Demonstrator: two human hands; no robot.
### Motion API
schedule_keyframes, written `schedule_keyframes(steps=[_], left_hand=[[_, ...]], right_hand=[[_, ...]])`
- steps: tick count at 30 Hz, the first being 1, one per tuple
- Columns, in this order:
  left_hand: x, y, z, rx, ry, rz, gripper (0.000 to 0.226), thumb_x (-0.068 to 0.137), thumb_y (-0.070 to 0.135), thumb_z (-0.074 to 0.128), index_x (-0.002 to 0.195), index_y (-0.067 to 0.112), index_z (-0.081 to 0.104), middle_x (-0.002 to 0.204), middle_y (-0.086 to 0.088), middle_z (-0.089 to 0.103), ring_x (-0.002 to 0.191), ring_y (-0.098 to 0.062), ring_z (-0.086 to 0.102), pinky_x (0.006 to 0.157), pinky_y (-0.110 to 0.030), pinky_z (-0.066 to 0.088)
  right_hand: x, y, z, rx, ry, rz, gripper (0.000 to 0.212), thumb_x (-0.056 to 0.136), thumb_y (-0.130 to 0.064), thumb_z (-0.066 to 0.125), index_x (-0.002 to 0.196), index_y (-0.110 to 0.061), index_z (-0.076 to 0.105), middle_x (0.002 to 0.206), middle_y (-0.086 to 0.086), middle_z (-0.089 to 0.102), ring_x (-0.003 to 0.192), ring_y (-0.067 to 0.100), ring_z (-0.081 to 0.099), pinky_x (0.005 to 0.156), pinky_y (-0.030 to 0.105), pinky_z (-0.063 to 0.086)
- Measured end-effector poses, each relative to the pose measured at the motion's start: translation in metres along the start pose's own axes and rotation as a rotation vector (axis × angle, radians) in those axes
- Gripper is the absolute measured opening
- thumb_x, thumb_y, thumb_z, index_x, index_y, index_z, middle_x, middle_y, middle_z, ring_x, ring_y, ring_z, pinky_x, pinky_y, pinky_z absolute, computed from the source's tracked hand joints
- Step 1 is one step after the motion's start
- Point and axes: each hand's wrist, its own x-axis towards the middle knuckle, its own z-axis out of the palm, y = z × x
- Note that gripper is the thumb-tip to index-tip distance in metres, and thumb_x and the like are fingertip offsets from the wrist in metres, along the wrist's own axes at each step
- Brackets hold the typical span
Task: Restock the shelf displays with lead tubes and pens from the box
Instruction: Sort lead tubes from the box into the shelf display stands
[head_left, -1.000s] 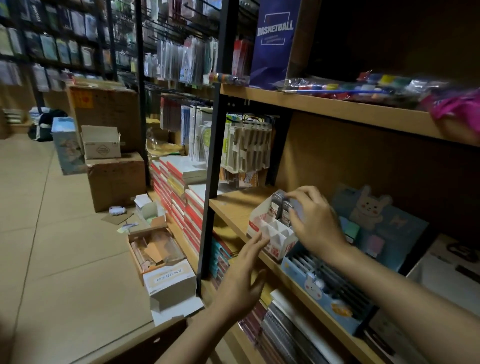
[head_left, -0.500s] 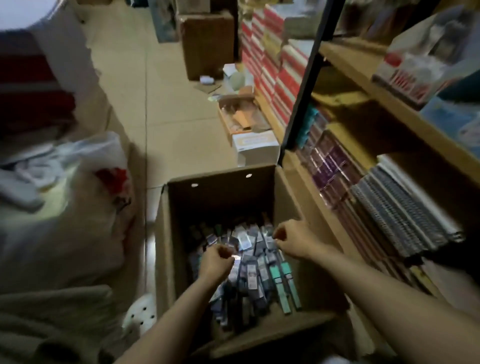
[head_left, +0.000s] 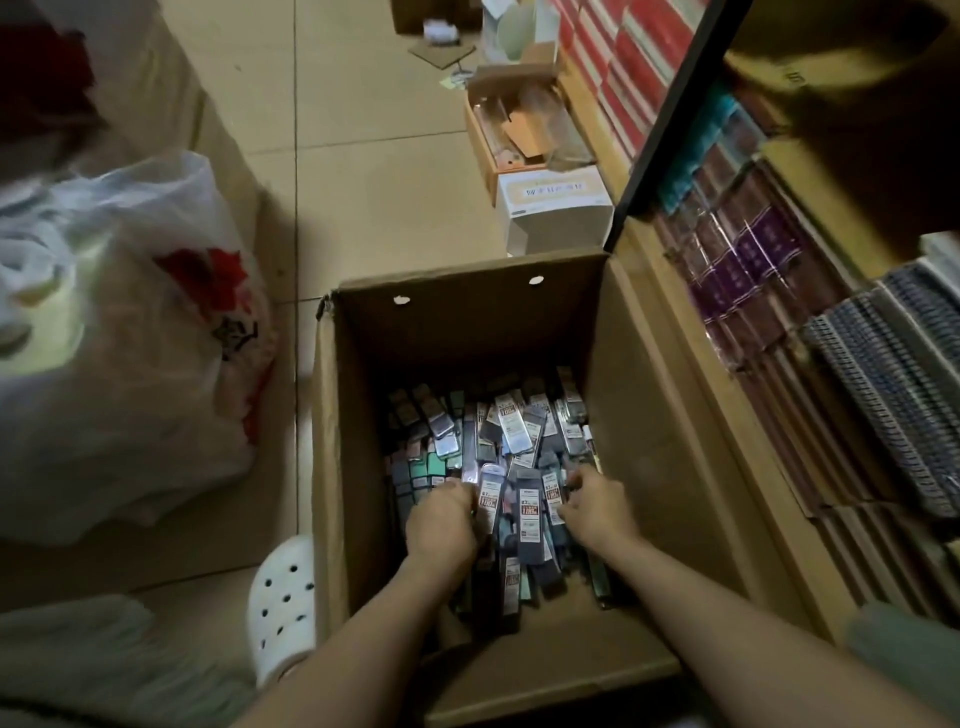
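Floor box (head_left: 644, 415) of lead tubes (head_left: 519, 441)

Single head cam on me, no second view to overlap. It pointed steeply down into the cardboard box (head_left: 654, 415) on the floor, close in. My forearms came up from the bottom edge; the shelf (head_left: 810, 415) ran along the right, floor tiles (head_left: 374, 171) on top.

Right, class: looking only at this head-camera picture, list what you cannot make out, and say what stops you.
- Left hand fingers: curled into the lead tube packs, hidden by the hand's back.
- Right hand grip: fingertips buried among the packs.
- Pack label print: too small and blurred.
- Cardboard box bottom: covered by packs.
- Upper shelf: blurred, cut off by the frame's edge.
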Motion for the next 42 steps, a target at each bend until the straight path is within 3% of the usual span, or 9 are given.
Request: schedule_keyframes(steps=[6, 10, 15, 20, 24, 28, 32, 37, 42], left_hand=[[0.011, 0.009, 0.008, -0.054, 0.051, 0.115, 0.023, 0.086, 0.010, 0.063, 0.109, 0.015, 0.060, 0.111, -0.006, 0.056, 0.097, -0.024, 0.058, 0.077, -0.032, 0.052], [0.014, 0.023, 0.007, -0.562, 0.110, -0.056, 0.011, 0.086, 0.013, 0.070, 0.090, 0.020, 0.062, 0.092, 0.005, 0.064, 0.076, 0.001, 0.059, 0.057, -0.009, 0.048], [0.013, 0.030, -0.001, -1.118, 0.064, -0.235, 0.007, 0.095, 0.020, 0.059, 0.099, 0.014, 0.061, 0.088, -0.008, 0.072, 0.082, -0.028, 0.069, 0.077, -0.044, 0.057], [0.003, 0.035, -0.007, -1.422, -0.141, -0.230, 0.011, 0.104, 0.022, 0.041, 0.107, 0.016, 0.049, 0.084, -0.009, 0.068, 0.068, -0.022, 0.067, 0.059, -0.035, 0.054], [0.000, 0.035, -0.004, -1.334, -0.219, -0.173, 0.031, 0.092, 0.013, 0.064, 0.118, 0.019, 0.049, 0.108, -0.013, 0.066, 0.090, -0.028, 0.070, 0.068, -0.046, 0.061], [0.006, 0.031, 0.001, -1.331, -0.087, -0.269, 0.039, 0.091, 0.001, 0.062, 0.124, 0.014, 0.048, 0.110, -0.010, 0.069, 0.090, -0.027, 0.070, 0.071, -0.044, 0.060], [0.013, 0.022, 0.008, -1.355, -0.024, -0.442, 0.034, 0.090, 0.001, 0.063, 0.117, 0.016, 0.047, 0.095, -0.007, 0.068, 0.081, -0.024, 0.068, 0.068, -0.042, 0.059], [0.017, 0.024, 0.015, -1.309, -0.054, -0.454, 0.040, 0.088, 0.004, 0.066, 0.122, 0.015, 0.046, 0.101, -0.008, 0.070, 0.088, -0.026, 0.069, 0.079, -0.048, 0.059], [0.016, 0.029, 0.018, -1.331, -0.090, -0.444, 0.041, 0.089, 0.000, 0.064, 0.125, 0.012, 0.048, 0.108, -0.010, 0.069, 0.088, -0.026, 0.070, 0.068, -0.039, 0.060]], right_hand=[[0.007, 0.008, -0.003, 0.086, -0.017, 0.146, 0.018, 0.088, -0.004, 0.064, 0.101, -0.017, 0.065, 0.115, 0.006, 0.065, 0.092, 0.017, 0.058, 0.074, 0.018, 0.041], [0.005, 0.012, -0.013, 0.229, -0.034, 0.159, 0.024, 0.089, -0.001, 0.060, 0.109, -0.013, 0.063, 0.116, 0.007, 0.064, 0.107, 0.022, 0.060, 0.087, 0.025, 0.047], [-0.005, 0.005, -0.027, 0.613, -0.141, 0.164, 0.023, 0.090, 0.006, 0.058, 0.111, -0.004, 0.057, 0.089, 0.010, 0.062, 0.063, 0.017, 0.062, 0.049, 0.022, 0.053], [-0.016, -0.006, -0.025, 0.749, -0.254, 0.098, 0.023, 0.091, 0.003, 0.061, 0.112, -0.005, 0.058, 0.100, 0.013, 0.064, 0.084, 0.020, 0.068, 0.069, 0.029, 0.061], [-0.019, -0.016, -0.010, 0.770, -0.249, 0.055, 0.022, 0.089, 0.003, 0.063, 0.111, -0.001, 0.061, 0.084, 0.008, 0.062, 0.075, 0.014, 0.064, 0.063, 0.023, 0.059], [-0.012, -0.012, -0.008, 0.381, -0.075, -0.060, 0.027, 0.086, -0.014, 0.073, 0.112, -0.016, 0.066, 0.105, -0.001, 0.066, 0.090, 0.012, 0.062, 0.076, 0.018, 0.048], [-0.009, 0.009, -0.002, -0.134, -0.163, 0.006, 0.069, 0.095, -0.024, 0.060, 0.153, -0.011, 0.023, 0.157, 0.011, 0.017, 0.136, 0.028, 0.037, 0.112, 0.035, 0.031], [-0.009, 0.016, 0.013, -0.294, -0.357, 0.090, 0.080, 0.097, -0.020, 0.054, 0.156, -0.014, 0.001, 0.160, 0.011, -0.022, 0.148, 0.038, -0.006, 0.119, 0.039, 0.012], [0.000, 0.013, 0.012, -0.272, -0.348, -0.005, 0.078, 0.091, 0.001, 0.048, 0.156, -0.020, 0.009, 0.160, 0.005, -0.020, 0.146, 0.035, -0.011, 0.119, 0.039, 0.013]])
